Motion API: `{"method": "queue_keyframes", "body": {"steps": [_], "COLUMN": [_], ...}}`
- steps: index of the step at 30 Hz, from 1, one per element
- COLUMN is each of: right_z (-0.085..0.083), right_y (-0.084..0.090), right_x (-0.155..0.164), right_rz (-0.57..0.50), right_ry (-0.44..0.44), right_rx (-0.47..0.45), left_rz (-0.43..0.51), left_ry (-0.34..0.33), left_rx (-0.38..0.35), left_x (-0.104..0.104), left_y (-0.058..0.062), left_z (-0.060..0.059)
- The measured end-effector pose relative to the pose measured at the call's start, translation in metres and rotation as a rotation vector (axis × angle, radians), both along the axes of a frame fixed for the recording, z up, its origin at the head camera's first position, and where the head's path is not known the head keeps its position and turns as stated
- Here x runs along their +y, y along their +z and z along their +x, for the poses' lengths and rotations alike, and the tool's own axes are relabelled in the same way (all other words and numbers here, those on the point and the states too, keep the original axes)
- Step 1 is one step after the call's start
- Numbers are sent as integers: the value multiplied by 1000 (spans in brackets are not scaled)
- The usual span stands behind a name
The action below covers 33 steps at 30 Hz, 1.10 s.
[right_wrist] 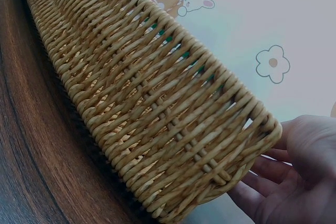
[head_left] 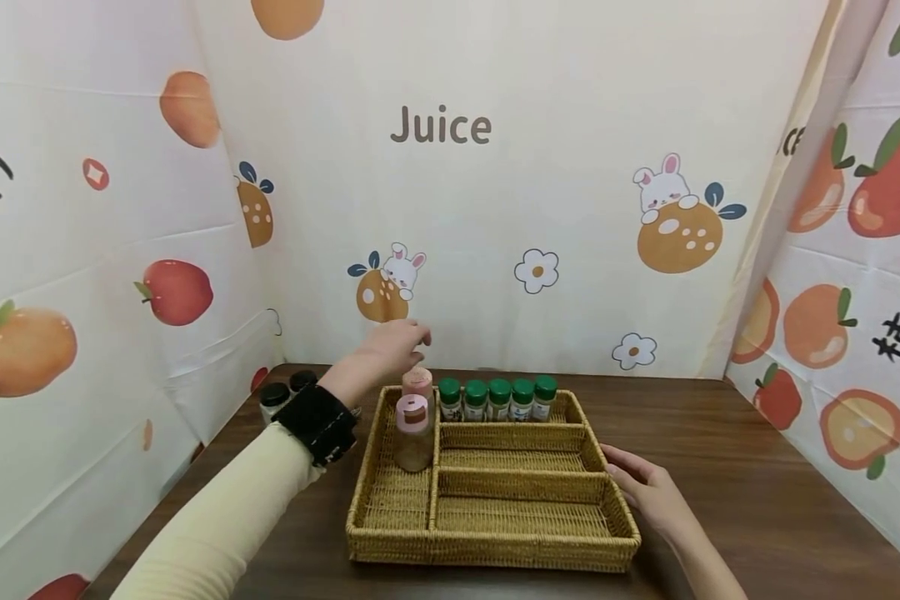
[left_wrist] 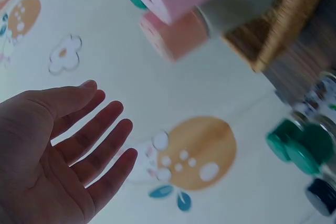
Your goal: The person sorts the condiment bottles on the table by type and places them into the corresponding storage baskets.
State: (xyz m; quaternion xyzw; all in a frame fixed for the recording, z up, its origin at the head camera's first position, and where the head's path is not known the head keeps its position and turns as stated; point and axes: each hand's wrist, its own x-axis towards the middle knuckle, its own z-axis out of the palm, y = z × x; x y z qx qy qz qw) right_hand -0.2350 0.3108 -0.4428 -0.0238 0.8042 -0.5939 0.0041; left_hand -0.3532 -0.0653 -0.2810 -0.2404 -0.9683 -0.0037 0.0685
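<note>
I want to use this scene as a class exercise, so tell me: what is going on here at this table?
A person is working at a divided wicker tray on a dark wooden table. The left hand hovers open, holding nothing, just above two pink-capped jars standing in the tray's left compartment. The right hand rests with straight fingers against the tray's right wall. Five green-capped jars line the back compartment; the two front compartments hold nothing. Two dark-capped jars stand on the table left of the tray.
</note>
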Motion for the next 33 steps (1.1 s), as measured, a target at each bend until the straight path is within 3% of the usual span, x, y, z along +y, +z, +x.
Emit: {"method": "queue_keyframes", "body": {"steps": [8, 16, 33], "right_z": [0, -2, -1], "right_y": [0, -1, 1], "right_x": [1, 2, 2], "right_rz": [-15, -1, -1], "right_ry": [21, 12, 16], "right_rx": [8, 2, -11], "left_rz": [66, 81, 52], "left_ry": [82, 162, 208], "left_rx": [-32, -67, -37], "left_x": [-51, -91, -158], "left_y": [1, -7, -31], "left_z": [3, 1, 5]}}
